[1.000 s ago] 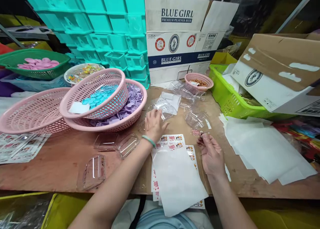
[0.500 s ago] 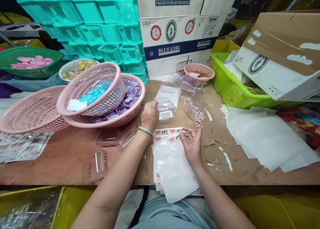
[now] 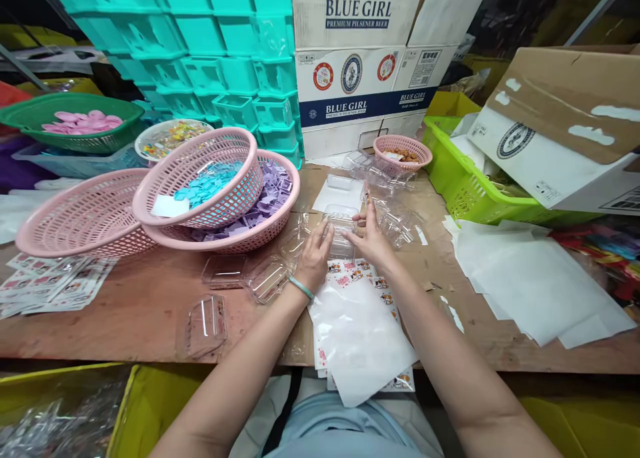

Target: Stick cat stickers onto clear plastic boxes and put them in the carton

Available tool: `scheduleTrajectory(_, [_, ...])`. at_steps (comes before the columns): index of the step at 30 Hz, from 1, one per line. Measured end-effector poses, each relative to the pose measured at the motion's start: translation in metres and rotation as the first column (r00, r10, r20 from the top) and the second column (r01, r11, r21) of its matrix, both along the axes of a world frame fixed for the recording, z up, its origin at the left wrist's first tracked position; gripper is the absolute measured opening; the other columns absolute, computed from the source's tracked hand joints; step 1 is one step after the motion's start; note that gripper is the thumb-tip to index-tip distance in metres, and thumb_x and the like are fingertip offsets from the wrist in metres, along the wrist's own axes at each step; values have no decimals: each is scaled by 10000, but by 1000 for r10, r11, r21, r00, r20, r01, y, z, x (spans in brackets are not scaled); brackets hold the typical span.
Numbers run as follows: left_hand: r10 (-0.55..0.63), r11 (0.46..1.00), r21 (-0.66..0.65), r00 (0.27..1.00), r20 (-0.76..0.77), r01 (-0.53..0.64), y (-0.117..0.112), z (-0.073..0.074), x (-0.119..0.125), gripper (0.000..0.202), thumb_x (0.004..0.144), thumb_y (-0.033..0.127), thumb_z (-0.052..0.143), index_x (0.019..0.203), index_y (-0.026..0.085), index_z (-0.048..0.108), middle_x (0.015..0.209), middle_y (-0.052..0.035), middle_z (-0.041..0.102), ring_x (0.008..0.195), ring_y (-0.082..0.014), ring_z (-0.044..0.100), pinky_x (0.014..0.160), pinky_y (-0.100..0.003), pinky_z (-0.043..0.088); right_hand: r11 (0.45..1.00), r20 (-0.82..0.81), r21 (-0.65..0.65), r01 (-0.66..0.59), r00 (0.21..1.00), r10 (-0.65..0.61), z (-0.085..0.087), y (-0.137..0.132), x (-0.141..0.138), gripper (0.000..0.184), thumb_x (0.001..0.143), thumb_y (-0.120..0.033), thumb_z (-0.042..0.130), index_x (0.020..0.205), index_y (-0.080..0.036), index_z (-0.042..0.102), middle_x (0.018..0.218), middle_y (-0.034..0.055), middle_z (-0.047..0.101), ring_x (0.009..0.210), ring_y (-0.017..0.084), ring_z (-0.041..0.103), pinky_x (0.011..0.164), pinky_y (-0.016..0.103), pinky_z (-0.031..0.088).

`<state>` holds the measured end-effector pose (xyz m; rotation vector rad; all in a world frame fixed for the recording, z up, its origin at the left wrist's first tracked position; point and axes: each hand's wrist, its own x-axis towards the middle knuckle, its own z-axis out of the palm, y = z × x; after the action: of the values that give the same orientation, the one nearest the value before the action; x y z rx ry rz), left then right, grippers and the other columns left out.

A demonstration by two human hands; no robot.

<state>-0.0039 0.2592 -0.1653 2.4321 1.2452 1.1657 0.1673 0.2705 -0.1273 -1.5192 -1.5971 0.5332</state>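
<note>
A clear plastic case [image 3: 341, 245] lies in front of me at the top edge of the sticker sheets. My left hand [image 3: 314, 255] is closed at the case's left side, its fingers pressed together along that edge. On the right side, my right hand [image 3: 374, 239] has its fingers apart, some near or touching the case. Its raised finger carries a small printed sticker [image 3: 367, 191] at the tip. Below both hands are the sticker sheets [image 3: 387, 298] with cat and red prints, partly covered by white backing paper [image 3: 357, 338].
Pink baskets [image 3: 75, 211] with blue and purple pieces stand left. More clear cases [image 3: 206, 325] lie on the table. White sheets [image 3: 530, 278] and a green crate [image 3: 465, 171] are at right. Cartons [image 3: 350, 78] and turquoise bins [image 3: 200, 45] rise behind.
My right hand has moved up and left to the case, with the sticker on its fingertip. My left hand has come down to the case's left edge, and the case now lies nearer the sheets.
</note>
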Motion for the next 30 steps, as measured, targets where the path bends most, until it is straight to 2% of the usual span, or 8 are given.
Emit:
scheduleTrajectory(3, [-6, 1000, 5, 991, 133, 5, -7, 7, -1, 619, 791, -36, 302, 1345, 172, 485, 1495, -139, 381, 1424, -217, 292, 1124, -436, 337, 1000, -76, 7, 11, 997, -10, -2, 11, -3, 963, 745, -324, 675, 1518, -241, 107, 1120, 91, 572, 901, 207, 562, 842, 396, 518])
scheduleTrajectory(7, [64, 996, 44, 980, 191, -73, -29, 28, -14, 611, 796, -31, 305, 1338, 187, 484, 1303, -128, 552, 1277, -208, 464, 1083, -412, 379, 995, -86, 89, 38, 996, -31, 14, 4, -4, 892, 763, -266, 666, 1503, -270, 167, 1166, 96, 561, 938, 208, 563, 888, 402, 499])
scheduleTrajectory(11, [142, 990, -1, 985, 101, -143, -70, 38, -22, 531, 837, -7, 319, 1304, 159, 511, 1135, -132, 567, 1111, -226, 510, 996, -394, 434, 976, -264, 194, 95, 964, -41, 38, -44, -3, 643, 813, -326, 648, 1395, -261, 381, 1101, 65, 589, 973, 185, 584, 908, 355, 497])
scheduleTrajectory(17, [-49, 967, -247, 997, 65, 64, -122, 20, -8, 515, 854, 23, 352, 1349, 133, 441, 1177, -161, 529, 1160, -258, 470, 995, -446, 428, 992, -632, -119, 49, 766, -114, 34, -132, -18, 221, 791, -372, 705, 943, -221, 651, 897, 15, 662, 819, 151, 630, 788, 304, 545])
scheduleTrajectory(21, [-147, 763, -551, 920, 362, 339, -133, 20, -21, 641, 821, 151, 557, 1416, 190, 322, 1406, -137, 435, 1329, -254, 388, 1133, -448, 305, 977, -686, -208, 51, 704, -182, 15, -144, -30, 196, 758, -352, 745, 870, -209, 672, 813, -3, 686, 754, 135, 641, 747, 281, 543])
scheduleTrajectory(23, [-73, 587, -661, 844, 532, 468, -134, 21, -29, 583, 811, 204, 599, 1353, 196, 385, 1384, -125, 474, 1298, -244, 448, 1106, -415, 356, 974, -686, -199, 104, 695, -215, 13, -140, -34, 193, 752, -345, 750, 853, -200, 672, 789, -7, 685, 735, 126, 636, 726, 265, 532])
scheduleTrajectory(25, [25, 529, -690, 803, 595, 495, -133, 20, -32, 455, 801, 175, 582, 1239, 187, 463, 1270, -113, 557, 1194, -230, 541, 1025, -389, 437, 972, -675, -139, 191, 700, -235, 17, -136, -37, 188, 754, -336, 748, 848, -195, 666, 792, -9, 681, 735, 119, 629, 731, 256, 522])
scheduleTrajectory(30, [142, 850, -522, 920, 365, 76, -129, 17, -24, 222, 783, 71, 505, 967, 195, 497, 1099, -90, 616, 1096, -218, 573, 966, -392, 443, 978, -664, -68, 197, 723, -192, 39, -150, -46, 145, 787, -321, 723, 835, -202, 655, 755, -18, 667, 657, 110, 610, 672, 253, 523])
